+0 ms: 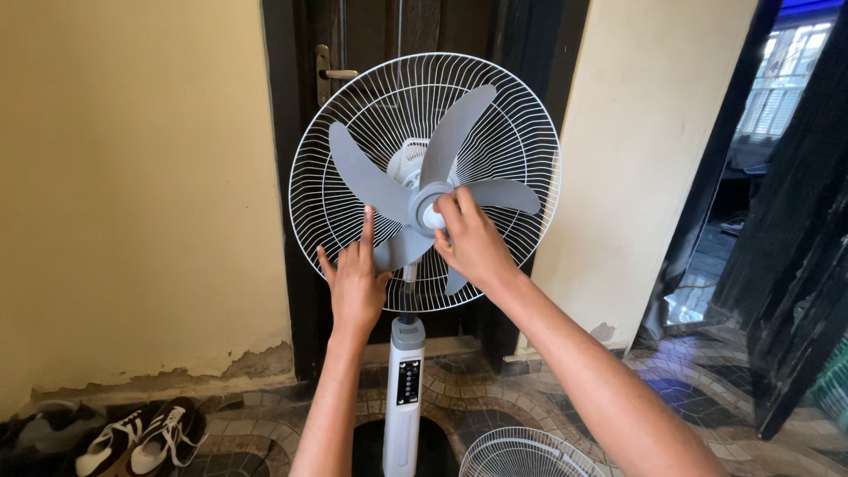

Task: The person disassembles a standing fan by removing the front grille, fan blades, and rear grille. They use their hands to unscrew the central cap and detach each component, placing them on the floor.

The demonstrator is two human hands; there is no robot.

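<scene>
Left hand (pixel 355 283): open, index finger touching a grey plastic fan blade (pixel 362 181).
Right hand (pixel 473 243): fingers closed around the round grey hub cap (pixel 427 208).
Behind: white wire rear grille (pixel 521 132).

Black rectangular control label (pixel 408 382) — upright on white fan pole, small pale markings.

The grey five-bladed fan blade (pixel 424 190) sat on its hub (pixel 430 210) before the white wire rear guard (pixel 521 141), atop an upright white-grey stand (pixel 405 389).
</scene>
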